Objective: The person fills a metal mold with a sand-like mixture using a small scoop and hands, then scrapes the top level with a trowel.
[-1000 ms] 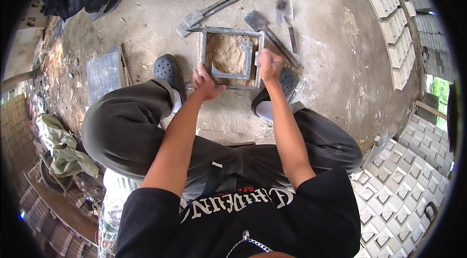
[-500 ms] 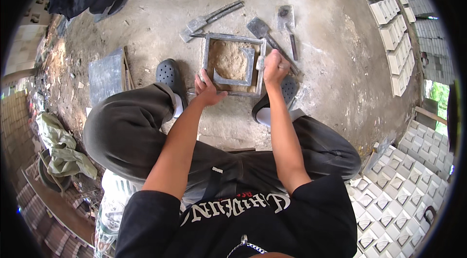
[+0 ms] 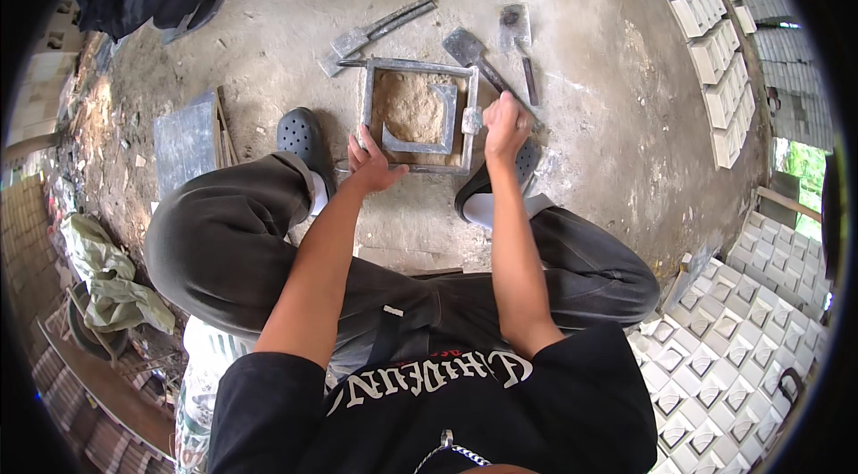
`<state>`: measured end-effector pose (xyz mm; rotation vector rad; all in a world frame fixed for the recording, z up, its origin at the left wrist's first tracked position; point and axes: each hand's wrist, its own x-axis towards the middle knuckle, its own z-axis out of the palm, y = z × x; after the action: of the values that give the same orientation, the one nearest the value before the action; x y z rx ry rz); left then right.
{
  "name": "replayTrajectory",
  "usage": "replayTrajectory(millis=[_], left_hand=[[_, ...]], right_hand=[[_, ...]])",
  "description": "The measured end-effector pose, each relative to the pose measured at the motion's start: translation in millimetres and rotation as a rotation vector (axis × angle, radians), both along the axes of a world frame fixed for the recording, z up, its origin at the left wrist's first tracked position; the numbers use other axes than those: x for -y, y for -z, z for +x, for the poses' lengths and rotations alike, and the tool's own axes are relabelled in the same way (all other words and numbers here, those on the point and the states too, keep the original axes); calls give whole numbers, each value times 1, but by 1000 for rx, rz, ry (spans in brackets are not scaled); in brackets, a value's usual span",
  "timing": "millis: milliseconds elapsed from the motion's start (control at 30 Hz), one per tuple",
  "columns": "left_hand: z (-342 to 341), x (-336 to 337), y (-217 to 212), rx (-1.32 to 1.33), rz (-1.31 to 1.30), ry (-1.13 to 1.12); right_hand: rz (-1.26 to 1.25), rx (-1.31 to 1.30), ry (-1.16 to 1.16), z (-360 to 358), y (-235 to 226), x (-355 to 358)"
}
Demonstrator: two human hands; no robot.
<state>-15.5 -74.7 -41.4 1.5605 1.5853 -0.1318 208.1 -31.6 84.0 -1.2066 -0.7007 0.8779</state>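
We note left hand [image 3: 374, 168], fingers and thumb wide, at frame's [image 3: 420, 66] near-left corner; right hand [image 3: 506, 124] grips pale-headed tool [image 3: 471, 120]. We judge light, square taps best.

Grey square frame [image 3: 422, 67]: flat on floor [image 3: 617, 72]. Sandy powder [image 3: 411, 109] inside, surface uneven. Grey L-shaped insert [image 3: 450, 118]: right and near sides. Pale block [image 3: 471, 121]: at frame's right wall.
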Motion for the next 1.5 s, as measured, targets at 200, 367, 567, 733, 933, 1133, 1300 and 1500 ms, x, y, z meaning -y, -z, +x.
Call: replayTrajectory(millis=[200, 367, 567, 733, 933, 1133, 1300, 1500], left_hand=[[0, 5, 6, 24, 26, -35], [7, 16, 5, 44, 23, -37], [6, 3, 3, 6, 52, -7], [-6, 15, 21, 40, 130, -42], [4, 8, -8, 29, -12, -54], [9, 0, -10, 21, -12, -44], [3, 12, -1, 10, -19, -69], [6, 3, -4, -7, -6, -48]], right_hand=[[-197, 123, -100, -15, -11, 14], [-124, 158, -62, -1, 40, 54], [-136, 121, -26, -9, 22, 54], [-223, 105, -111, -23, 3, 51], [-221, 229, -126, -19, 14, 53], [-165, 134, -88, -18, 23, 59], [-195, 40, -69, -12, 1, 49], [-168, 12, -90, -1, 19, 50]])
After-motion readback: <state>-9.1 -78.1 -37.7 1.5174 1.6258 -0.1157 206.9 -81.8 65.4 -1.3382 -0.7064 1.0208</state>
